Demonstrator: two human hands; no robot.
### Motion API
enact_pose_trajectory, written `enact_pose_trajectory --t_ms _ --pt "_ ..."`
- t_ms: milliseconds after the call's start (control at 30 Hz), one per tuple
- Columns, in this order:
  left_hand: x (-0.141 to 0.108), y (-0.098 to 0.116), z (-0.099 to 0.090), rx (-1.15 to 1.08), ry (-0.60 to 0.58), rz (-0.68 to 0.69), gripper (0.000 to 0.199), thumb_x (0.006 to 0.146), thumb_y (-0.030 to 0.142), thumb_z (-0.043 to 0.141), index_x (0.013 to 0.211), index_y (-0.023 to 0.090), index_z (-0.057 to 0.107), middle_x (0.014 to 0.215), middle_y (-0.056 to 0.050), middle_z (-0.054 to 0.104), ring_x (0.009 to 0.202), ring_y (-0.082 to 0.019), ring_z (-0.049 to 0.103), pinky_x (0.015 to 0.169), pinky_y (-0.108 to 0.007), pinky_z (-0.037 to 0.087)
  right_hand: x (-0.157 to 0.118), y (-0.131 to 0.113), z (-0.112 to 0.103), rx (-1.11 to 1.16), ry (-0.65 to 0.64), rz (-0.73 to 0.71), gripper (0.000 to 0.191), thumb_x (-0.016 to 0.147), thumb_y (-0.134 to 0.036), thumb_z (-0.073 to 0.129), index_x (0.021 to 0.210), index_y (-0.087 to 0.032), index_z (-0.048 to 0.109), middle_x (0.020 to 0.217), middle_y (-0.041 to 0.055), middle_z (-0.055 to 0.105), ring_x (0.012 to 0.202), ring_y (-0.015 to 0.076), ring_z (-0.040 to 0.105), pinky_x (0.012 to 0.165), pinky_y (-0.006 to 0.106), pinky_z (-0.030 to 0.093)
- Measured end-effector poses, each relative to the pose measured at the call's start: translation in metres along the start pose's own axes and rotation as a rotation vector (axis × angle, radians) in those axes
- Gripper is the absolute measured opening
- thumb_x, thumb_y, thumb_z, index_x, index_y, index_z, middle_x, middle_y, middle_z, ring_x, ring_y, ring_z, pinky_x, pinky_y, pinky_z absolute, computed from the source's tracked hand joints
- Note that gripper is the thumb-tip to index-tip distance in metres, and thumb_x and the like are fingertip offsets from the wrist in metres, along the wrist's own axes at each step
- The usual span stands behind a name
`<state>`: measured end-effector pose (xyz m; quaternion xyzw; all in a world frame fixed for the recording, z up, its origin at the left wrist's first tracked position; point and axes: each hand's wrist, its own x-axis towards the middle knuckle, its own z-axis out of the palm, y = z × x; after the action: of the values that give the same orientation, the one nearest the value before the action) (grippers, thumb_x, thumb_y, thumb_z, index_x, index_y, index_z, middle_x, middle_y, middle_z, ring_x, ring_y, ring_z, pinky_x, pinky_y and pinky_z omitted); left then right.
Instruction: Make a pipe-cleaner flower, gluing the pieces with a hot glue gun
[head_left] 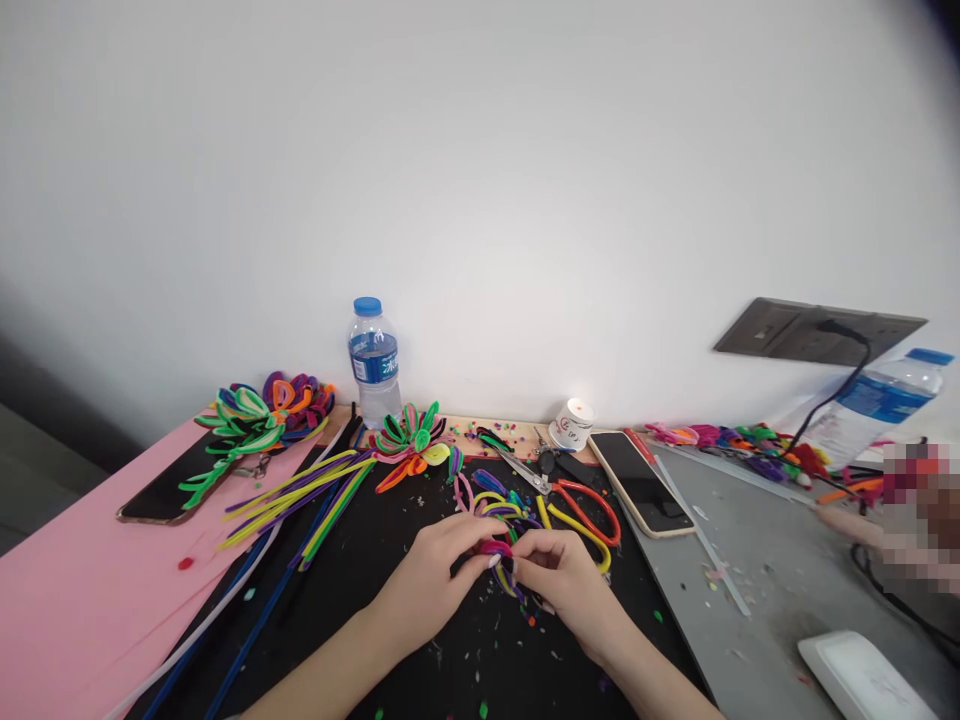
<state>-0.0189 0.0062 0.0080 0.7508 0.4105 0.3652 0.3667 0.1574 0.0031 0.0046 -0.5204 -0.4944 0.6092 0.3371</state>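
My left hand and my right hand meet over the black mat, fingertips pinched together. Between them is a small magenta pipe cleaner piece, gripped from both sides; the fingers cover part of it. Colourful bent pipe cleaner loops lie just beyond and below the fingertips. Scissors with a red handle rest behind my right hand. Left of my hands lies a bundle of yellow, purple and green pipe cleaners, beside a multicoloured pipe cleaner flower.
A water bottle and a white paper cup stand by the wall. One phone lies at right, another phone at left under pipe cleaner flowers. A blurred co-worker's hand is at far right, near a white device.
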Motion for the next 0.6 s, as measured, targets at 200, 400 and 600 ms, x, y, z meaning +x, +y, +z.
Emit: enact_pose_trajectory --t_ms 200,400,600 --pt "0.0022 -0.0018 0.0001 -0.082 -0.011 -0.088 0.017 0.078 0.014 0.053 0.089 0.020 0.064 0.081 -0.003 0.061 0.073 -0.016 0.056 0.068 -0.025 0.044 -0.0010 -0.0033 -0.0005 -0.053 -0.029 0.029 0.013 0.067 -0.023 0.064 0.061 -0.013 0.061 0.047 -0.0046 0.049 0.035 0.0031 0.029 0.033 0.017 0.018" --pt "0.0039 -0.0063 0.0054 -0.420 0.005 -0.278 0.013 0.075 0.017 0.058 0.088 0.016 0.060 0.068 0.001 0.054 0.066 -0.014 0.052 0.062 -0.024 0.042 -0.0043 -0.0079 0.0002 0.067 -0.038 -0.022 0.027 0.073 -0.036 0.061 0.060 -0.013 0.058 0.040 -0.0079 0.039 0.034 0.0033 0.026 0.033 0.016 0.020" --pt "0.0030 -0.0080 0.0081 -0.533 0.048 -0.304 0.015 0.073 0.019 0.061 0.088 0.016 0.060 0.065 0.003 0.050 0.062 -0.012 0.048 0.059 -0.022 0.039 -0.0068 -0.0071 0.0011 0.205 -0.094 -0.017 0.028 0.075 -0.038 0.061 0.066 -0.012 0.058 0.051 -0.0049 0.046 0.036 0.0024 0.027 0.033 0.016 0.020"
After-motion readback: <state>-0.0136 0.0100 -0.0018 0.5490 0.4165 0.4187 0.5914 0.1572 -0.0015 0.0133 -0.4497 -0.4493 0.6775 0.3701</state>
